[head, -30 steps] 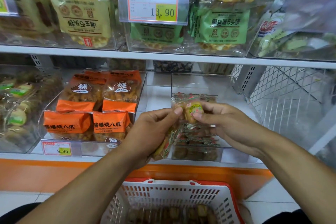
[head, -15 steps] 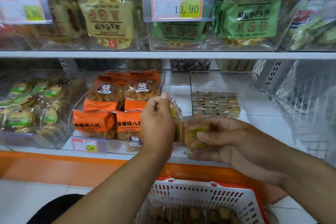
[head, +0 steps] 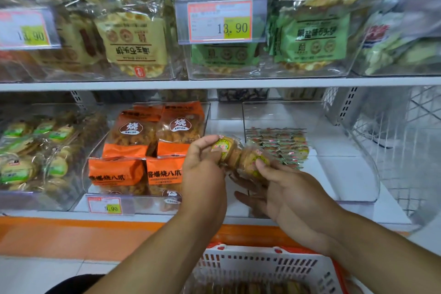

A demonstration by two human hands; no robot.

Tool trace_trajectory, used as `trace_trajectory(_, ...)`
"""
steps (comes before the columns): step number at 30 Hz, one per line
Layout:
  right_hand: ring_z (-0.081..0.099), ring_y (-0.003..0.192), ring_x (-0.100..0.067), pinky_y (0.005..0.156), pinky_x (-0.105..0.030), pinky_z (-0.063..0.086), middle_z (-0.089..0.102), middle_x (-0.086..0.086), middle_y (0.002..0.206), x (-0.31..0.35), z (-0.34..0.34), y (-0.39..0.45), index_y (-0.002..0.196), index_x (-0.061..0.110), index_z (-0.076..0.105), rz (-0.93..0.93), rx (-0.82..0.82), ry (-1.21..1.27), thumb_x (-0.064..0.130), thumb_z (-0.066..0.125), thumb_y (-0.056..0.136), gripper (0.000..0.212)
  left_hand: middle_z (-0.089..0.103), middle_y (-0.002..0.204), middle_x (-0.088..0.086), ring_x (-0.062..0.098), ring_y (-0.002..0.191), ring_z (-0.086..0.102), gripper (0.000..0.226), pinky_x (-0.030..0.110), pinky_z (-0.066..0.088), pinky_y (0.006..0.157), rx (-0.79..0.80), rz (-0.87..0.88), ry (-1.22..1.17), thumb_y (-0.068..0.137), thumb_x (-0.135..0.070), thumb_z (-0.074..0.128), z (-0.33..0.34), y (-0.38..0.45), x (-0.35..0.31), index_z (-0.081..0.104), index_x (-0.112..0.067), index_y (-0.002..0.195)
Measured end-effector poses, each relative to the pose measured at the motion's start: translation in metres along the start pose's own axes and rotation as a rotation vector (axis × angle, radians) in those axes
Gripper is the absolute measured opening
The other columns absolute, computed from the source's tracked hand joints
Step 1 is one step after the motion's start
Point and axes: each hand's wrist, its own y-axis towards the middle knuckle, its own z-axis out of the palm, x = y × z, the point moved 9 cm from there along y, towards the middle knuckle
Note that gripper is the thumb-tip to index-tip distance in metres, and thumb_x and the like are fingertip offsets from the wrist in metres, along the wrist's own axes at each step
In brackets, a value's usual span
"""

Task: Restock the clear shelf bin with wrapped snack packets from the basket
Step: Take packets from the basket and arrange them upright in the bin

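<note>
Both hands hold a bunch of clear-wrapped round snack packets (head: 238,156) with yellow-green labels, just in front of the clear shelf bin (head: 358,150). My left hand (head: 205,169) pinches the left end of the bunch. My right hand (head: 284,188) cups the right end from below. At the back of the bin lies a low row of the same wrapped packets (head: 279,143). The white basket with a red rim (head: 262,267) sits below my arms, with more packets dimly visible inside.
To the left stands a bin of orange snack bags (head: 143,150) with a 9.90 price tag (head: 105,205). Further left is a bin of green-labelled cakes (head: 28,153). The upper shelf (head: 214,83) carries bagged biscuits. A white wire mesh panel (head: 405,145) closes the right side.
The bunch of packets has risen a little and spread between my hands. The camera view has shifted left, so the shelf appears further right.
</note>
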Motion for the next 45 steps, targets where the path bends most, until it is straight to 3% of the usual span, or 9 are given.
trace_trajectory(7,0.069,0.113,-0.028,0.093,-0.044,0.058,0.070,-0.017,0.125,0.011,0.007,-0.003,0.128,0.006,0.066,-0.016,0.133,-0.002,0.013,0.063,0.084,0.045,0.070,0.112,0.017,0.020,0.089,0.069,0.022,0.034,0.057,0.077,-0.006,0.157,0.039,0.095,0.006,0.060,-0.003,0.000,-0.018,0.064,-0.015,0.103)
trace_trajectory(11,0.066,0.115,-0.032,0.096,-0.040,0.056,0.069,-0.020,0.125,0.019,0.009,-0.003,0.127,0.001,0.065,-0.021,0.160,0.052,0.006,0.062,0.083,0.045,0.075,0.108,0.009,0.023,0.101,0.071,0.023,0.039,0.056,0.088,0.017,0.247,0.115,0.092,0.005,0.066,-0.003,0.000,-0.024,0.068,-0.018,0.096)
trace_trajectory(16,0.059,0.126,-0.040,0.086,-0.040,0.061,0.066,-0.024,0.127,0.018,0.014,-0.005,0.125,-0.001,0.066,0.045,0.215,0.024,0.004,0.064,0.081,0.045,0.077,0.101,-0.015,0.000,0.103,0.070,0.028,0.011,0.053,0.080,0.011,0.425,0.219,0.091,0.009,0.065,0.000,-0.004,-0.043,0.067,-0.018,0.089)
trace_trajectory(21,0.059,0.127,-0.039,0.100,-0.049,0.053,0.065,-0.023,0.130,0.019,0.012,-0.004,0.134,0.005,0.061,0.058,0.239,0.000,0.005,0.059,0.088,0.046,0.076,0.108,-0.007,0.014,0.105,0.071,0.019,0.038,0.057,0.089,0.115,0.338,0.244,0.096,-0.001,0.061,0.005,-0.007,-0.026,0.069,-0.018,0.093)
trace_trajectory(30,0.069,0.101,-0.032,0.087,-0.041,0.061,0.065,-0.024,0.121,0.030,0.006,-0.001,0.139,0.000,0.054,0.049,0.294,-0.039,-0.005,0.057,0.085,0.055,0.075,0.105,-0.009,0.008,0.098,0.070,0.022,0.018,0.054,0.075,0.240,0.308,0.336,0.105,-0.012,0.049,0.025,-0.018,-0.004,0.067,-0.024,0.105)
trace_trajectory(36,0.071,0.091,-0.027,0.081,-0.038,0.057,0.072,-0.018,0.111,0.068,-0.056,0.023,0.128,0.004,0.061,0.025,0.085,-0.354,-0.006,0.066,0.073,0.056,0.065,0.115,-0.037,-0.016,0.108,0.060,0.033,0.003,0.046,0.082,0.465,0.120,0.480,0.106,-0.021,0.051,0.056,-0.024,0.049,0.057,-0.050,0.122)
trace_trajectory(40,0.071,0.094,-0.016,0.079,-0.032,0.057,0.068,-0.014,0.110,0.119,-0.124,0.049,0.126,0.007,0.050,-0.212,-0.319,-1.020,-0.008,0.071,0.077,0.055,0.070,0.115,-0.020,0.005,0.101,0.068,0.039,0.031,0.057,0.090,0.654,0.120,0.885,0.095,-0.029,0.059,0.065,-0.034,0.086,0.054,-0.052,0.126)
trace_trajectory(42,0.062,0.103,-0.023,0.077,-0.032,0.052,0.053,-0.011,0.117,0.120,-0.148,0.061,0.128,0.010,0.044,-0.180,-0.412,-1.368,0.002,0.071,0.076,0.059,0.058,0.134,-0.019,0.004,0.123,0.054,0.046,0.026,0.045,0.107,0.755,0.281,1.172,0.090,-0.037,0.059,0.066,-0.039,0.098,0.049,-0.046,0.134)
trace_trajectory(45,0.054,0.104,-0.024,0.076,-0.030,0.044,0.042,-0.008,0.120,0.098,-0.178,0.080,0.137,0.012,0.035,0.012,-0.414,-1.468,0.010,0.070,0.078,0.069,0.032,0.158,-0.014,0.006,0.145,0.019,0.070,0.014,0.001,0.120,0.811,0.558,1.456,0.088,-0.044,0.059,0.067,-0.049,0.109,0.028,-0.040,0.151)
